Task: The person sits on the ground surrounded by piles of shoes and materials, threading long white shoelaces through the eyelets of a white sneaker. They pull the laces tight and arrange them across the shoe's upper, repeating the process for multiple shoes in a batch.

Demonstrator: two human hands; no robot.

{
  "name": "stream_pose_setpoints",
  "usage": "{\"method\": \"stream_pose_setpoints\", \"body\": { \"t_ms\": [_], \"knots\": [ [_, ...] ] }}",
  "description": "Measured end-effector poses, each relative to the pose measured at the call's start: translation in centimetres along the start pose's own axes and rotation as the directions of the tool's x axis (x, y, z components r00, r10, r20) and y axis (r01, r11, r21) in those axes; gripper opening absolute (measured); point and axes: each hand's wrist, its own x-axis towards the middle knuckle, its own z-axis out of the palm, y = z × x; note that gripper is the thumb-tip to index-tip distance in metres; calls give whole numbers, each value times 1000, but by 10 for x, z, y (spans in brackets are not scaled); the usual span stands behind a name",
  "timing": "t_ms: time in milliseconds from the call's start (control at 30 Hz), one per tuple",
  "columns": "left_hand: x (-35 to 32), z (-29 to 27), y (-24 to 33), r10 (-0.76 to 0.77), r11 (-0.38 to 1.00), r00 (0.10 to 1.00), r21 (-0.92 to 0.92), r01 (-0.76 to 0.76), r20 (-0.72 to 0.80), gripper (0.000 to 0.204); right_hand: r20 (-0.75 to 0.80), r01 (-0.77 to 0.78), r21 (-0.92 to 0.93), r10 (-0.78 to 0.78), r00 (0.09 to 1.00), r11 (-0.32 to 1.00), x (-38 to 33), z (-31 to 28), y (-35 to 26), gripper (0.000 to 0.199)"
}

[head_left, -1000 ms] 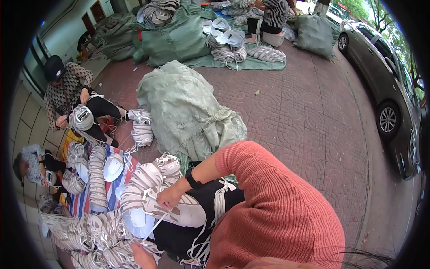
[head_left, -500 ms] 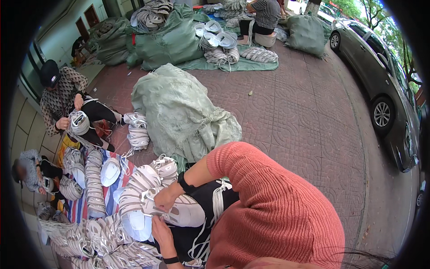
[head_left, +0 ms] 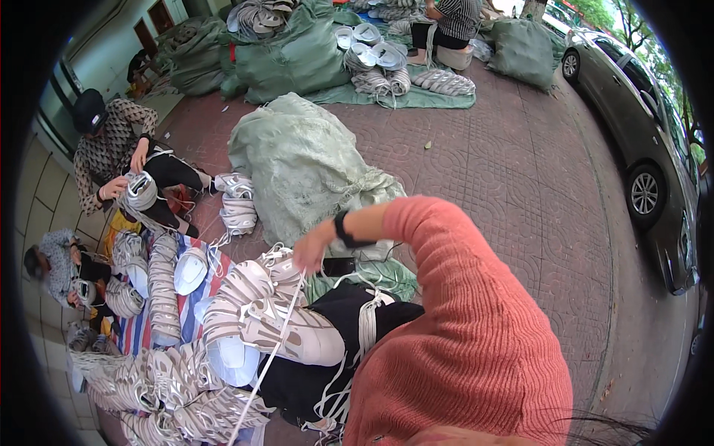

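A beige and white shoe upper (head_left: 312,338) lies across my lap on black trousers. My right hand (head_left: 315,247), with a black watch on its wrist, is raised beyond the upper, its fingers closed on a white shoelace (head_left: 274,349). The lace runs straight from the fingers, across the front of the upper, and down past the lower edge of the picture. My left hand is out of view. Against the upper's left side rests a row of nested shoe uppers (head_left: 236,291), the closest with a pale lining (head_left: 232,362). A bundle of white laces (head_left: 368,321) hangs over my thigh.
Piled uppers (head_left: 167,383) cover the near left, beside a striped sheet (head_left: 216,286). A large pale green sack (head_left: 297,163) stands ahead. Two people sit working at left, another at the back near green sacks (head_left: 286,63). A parked car (head_left: 632,141) lines the right.
My right hand has moved up and away from the upper, drawing the lace out straight. My left hand has left the upper and dropped out of view. The whole view has shifted slightly.
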Motion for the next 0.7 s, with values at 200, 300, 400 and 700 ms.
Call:
{"method": "stream_pose_setpoints", "body": {
  "t_ms": [200,300,400,700],
  "knots": [
    [19,-1,-3,-63,984,996,-161,72,60,20,-667,-284,48,242,705,958,-184,-137,22,13],
    [30,-9,1,-62,941,996,-330,81,67,23,-769,-245,280,370,522,928,-229,-179,-15,11],
    [44,-20,14,-21,825,996,-562,64,83,26,-825,-431,-20,229,517,902,-219,-195,-51,14],
    [-4,-66,136,594,-186,753,-862,471,283,28,35,323,128,-329,944,938,-26,-12,-226,27]
  ]
}}
